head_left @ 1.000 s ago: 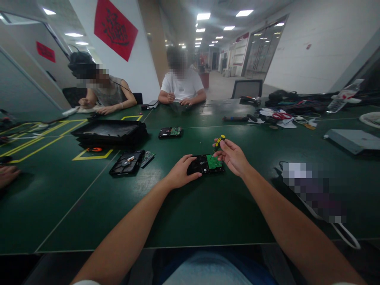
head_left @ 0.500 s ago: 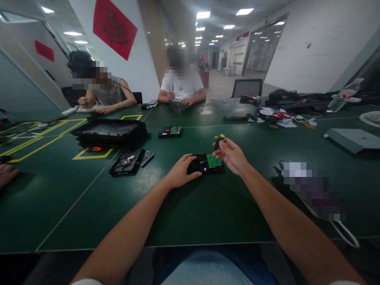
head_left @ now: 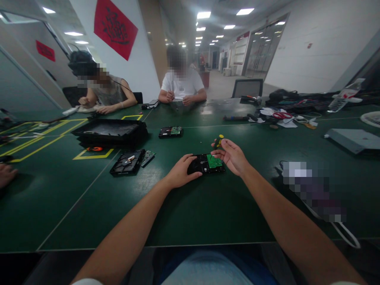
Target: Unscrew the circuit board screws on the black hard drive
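Note:
A black hard drive point(head_left: 204, 168) with a green circuit board point(head_left: 214, 160) lies on the green table in front of me. My left hand point(head_left: 182, 172) grips its left end, thumb along the near edge and fingers over the far edge. In my right hand point(head_left: 231, 155) is a screwdriver point(head_left: 219, 141) with a dark green and yellow handle, held upright above the circuit board. Its shaft points down at the board; whether the tip touches a screw I cannot tell. To the left rests another black drive body point(head_left: 126, 162), beside a loose circuit board point(head_left: 147, 158).
A black tray point(head_left: 109, 132) stands at left, near an orange-handled tool point(head_left: 94, 149). A further hard drive point(head_left: 170, 132) lies beyond my hands. Two people sit across the table; another person's hand point(head_left: 7, 174) shows at far left. A grey box point(head_left: 350, 140) and a bottle point(head_left: 346, 95) stand right.
The screwdriver handle has tilted and turned slightly in my right fingers, showing more yellow. My left hand stays on the hard drive. The person opposite has moved a hand.

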The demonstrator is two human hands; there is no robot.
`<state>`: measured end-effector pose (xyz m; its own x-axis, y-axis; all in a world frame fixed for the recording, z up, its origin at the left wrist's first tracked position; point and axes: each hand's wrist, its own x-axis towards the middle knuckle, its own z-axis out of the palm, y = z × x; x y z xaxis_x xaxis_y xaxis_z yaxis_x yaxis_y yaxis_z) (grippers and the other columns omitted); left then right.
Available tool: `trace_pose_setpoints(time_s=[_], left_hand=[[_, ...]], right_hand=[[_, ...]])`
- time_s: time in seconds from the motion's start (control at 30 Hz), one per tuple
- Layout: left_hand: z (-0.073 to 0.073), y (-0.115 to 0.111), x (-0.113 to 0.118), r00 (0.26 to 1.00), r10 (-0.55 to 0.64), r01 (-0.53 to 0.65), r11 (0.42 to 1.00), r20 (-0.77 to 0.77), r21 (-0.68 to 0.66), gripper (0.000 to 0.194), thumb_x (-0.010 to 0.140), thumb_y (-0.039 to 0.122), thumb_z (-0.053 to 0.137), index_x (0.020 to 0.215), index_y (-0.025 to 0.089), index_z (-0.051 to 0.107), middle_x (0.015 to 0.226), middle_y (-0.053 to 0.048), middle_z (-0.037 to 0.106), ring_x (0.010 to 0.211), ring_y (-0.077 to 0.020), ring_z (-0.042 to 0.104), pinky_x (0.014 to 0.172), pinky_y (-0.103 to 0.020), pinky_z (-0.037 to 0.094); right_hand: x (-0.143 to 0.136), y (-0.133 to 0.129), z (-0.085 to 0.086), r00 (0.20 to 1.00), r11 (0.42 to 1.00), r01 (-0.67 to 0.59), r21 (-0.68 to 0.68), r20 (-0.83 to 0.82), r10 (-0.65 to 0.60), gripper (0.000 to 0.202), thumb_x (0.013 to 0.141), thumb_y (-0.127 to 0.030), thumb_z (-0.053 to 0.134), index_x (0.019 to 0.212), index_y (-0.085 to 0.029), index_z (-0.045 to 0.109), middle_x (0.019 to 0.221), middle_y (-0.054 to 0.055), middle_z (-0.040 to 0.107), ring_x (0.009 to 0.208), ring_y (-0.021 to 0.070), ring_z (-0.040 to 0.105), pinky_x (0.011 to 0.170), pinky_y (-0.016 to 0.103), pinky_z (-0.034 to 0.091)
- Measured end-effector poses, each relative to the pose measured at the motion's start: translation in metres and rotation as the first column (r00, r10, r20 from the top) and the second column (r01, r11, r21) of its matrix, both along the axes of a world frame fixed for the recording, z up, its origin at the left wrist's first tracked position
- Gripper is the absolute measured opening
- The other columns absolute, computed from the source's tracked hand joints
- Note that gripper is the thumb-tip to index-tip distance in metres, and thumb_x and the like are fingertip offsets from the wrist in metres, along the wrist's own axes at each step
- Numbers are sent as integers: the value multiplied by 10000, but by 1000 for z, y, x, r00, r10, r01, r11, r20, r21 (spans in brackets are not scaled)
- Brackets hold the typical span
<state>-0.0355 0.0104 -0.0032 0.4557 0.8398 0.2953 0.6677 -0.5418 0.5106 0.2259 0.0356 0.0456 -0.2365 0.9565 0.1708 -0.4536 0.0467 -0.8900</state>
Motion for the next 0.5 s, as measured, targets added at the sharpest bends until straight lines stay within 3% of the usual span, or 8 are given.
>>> trace_pose_setpoints(time_s=[0.5], left_hand=[[0, -1, 0, 1000, -2, 2, 1000, 4, -2, 746, 884, 559, 740, 1496, 207, 498, 1556, -161, 462, 1441, -343, 493, 1234, -506, 405]], right_hand=[[-1, 2, -2, 1000, 1000, 7, 0, -19, -7, 313, 865, -479, 814, 1024, -253, 666, 1021, 9, 775, 756, 126, 757, 687, 226, 619]])
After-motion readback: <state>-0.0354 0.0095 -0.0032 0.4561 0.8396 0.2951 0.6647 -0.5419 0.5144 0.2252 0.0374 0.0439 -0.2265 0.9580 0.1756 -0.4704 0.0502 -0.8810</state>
